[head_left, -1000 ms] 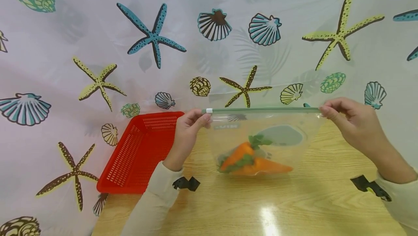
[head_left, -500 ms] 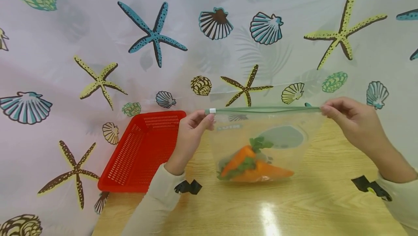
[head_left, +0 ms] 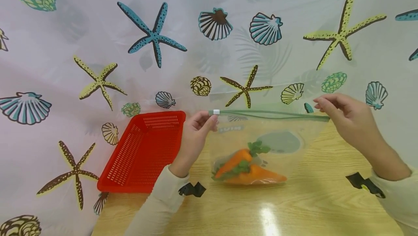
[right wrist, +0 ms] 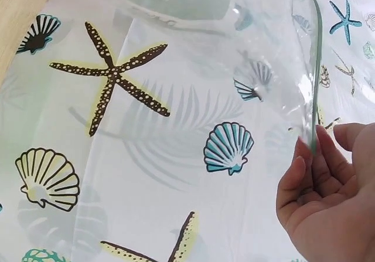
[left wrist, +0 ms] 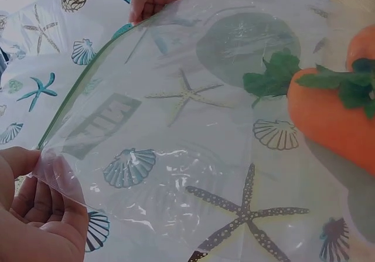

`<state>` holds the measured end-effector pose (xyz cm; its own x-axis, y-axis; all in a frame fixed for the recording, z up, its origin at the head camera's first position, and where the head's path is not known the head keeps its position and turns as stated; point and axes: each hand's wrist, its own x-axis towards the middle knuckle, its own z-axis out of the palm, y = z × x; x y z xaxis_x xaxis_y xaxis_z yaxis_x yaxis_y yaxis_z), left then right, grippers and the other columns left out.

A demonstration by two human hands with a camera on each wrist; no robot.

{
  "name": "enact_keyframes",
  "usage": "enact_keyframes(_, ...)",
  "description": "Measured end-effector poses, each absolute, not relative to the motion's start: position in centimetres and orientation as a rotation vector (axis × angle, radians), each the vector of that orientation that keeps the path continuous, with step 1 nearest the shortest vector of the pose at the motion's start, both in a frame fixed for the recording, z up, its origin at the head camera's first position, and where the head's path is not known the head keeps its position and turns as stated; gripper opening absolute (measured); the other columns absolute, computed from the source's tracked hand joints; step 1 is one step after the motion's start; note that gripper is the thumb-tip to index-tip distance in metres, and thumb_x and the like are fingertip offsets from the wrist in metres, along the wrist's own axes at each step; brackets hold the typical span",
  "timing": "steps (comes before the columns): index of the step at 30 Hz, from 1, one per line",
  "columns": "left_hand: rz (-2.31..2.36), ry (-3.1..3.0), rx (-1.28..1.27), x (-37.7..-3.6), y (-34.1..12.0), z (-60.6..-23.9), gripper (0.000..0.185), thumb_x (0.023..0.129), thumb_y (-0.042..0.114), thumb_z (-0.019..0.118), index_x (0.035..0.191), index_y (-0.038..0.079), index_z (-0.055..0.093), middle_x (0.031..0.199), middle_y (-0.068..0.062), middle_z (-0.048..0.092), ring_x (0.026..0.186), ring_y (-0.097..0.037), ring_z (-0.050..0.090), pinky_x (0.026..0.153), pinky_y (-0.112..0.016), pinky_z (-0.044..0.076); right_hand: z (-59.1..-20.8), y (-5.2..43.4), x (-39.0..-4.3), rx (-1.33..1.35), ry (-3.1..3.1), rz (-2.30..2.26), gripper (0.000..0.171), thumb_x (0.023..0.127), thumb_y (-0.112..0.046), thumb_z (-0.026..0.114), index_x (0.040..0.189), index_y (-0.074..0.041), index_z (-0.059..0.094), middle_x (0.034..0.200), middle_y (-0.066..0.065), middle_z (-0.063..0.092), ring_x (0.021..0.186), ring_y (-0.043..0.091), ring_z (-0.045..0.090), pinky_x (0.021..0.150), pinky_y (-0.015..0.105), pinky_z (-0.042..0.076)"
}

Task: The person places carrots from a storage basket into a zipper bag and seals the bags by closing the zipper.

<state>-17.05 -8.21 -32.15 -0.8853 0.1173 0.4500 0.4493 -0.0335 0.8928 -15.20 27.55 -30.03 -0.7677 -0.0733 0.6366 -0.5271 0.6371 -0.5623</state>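
Since a second ago, drawn slightly apart at the green zip seal: clear zip bag (head_left: 261,145), mouth now gaping. Left hand (head_left: 195,134) pinching the left corner by the white slider (head_left: 216,112); right hand (head_left: 347,118) pinching the right corner's edge. Held upright over the wooden table (head_left: 294,210), two toy carrots (head_left: 245,167) inside at the bottom. Red basket (head_left: 143,152) just left.

1. The right hand (right wrist: 328,206) pinches the top edge of a clear plastic bag (right wrist: 193,80) with its fingertips (right wrist: 307,150).
2. Behind the bag is a cloth (right wrist: 152,215) with starfish and shells printed on it.
3. A bit of wooden table (right wrist: 17,16) shows at the top left.
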Motion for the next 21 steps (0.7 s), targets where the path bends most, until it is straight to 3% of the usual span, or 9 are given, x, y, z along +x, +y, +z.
enact_keyframes(8,-1.998,-2.012,-0.603,-16.5,-7.7,-31.8,0.015,0.088,0.008,0.062,0.095,-0.005,0.062,0.08,-0.007,0.064,0.067,-0.019,0.059,0.069,-0.028,0.052,-27.1,23.8,-15.0,0.812,-2.128,0.816,0.016,0.086,-0.006,0.065,0.101,-0.007,0.069,0.088,-0.002,0.064,0.075,0.002,0.05,0.061,0.016,0.037)
enact_keyframes(15,-1.897,-2.067,-0.618,-14.4,-6.7,-29.6,0.011,0.088,0.004,0.062,0.092,-0.006,0.062,0.08,-0.014,0.063,0.067,-0.022,0.058,0.066,-0.029,0.051,-25.2,19.6,-14.9,1.117,-2.069,0.789,0.017,0.091,-0.02,0.06,0.102,-0.008,0.068,0.096,-0.001,0.065,0.083,0.01,0.054,0.065,0.017,0.041)
enact_keyframes(21,-1.933,-2.016,-0.672,-14.6,-6.2,-30.0,0.009,0.087,-0.002,0.06,0.092,-0.01,0.061,0.08,-0.018,0.061,0.066,-0.017,0.057,0.064,-0.025,0.05,-25.0,16.6,-14.9,1.202,-2.08,0.808,0.022,0.082,-0.006,0.068,0.104,-0.009,0.066,0.098,-0.001,0.064,0.087,0.011,0.057,0.074,0.023,0.046)
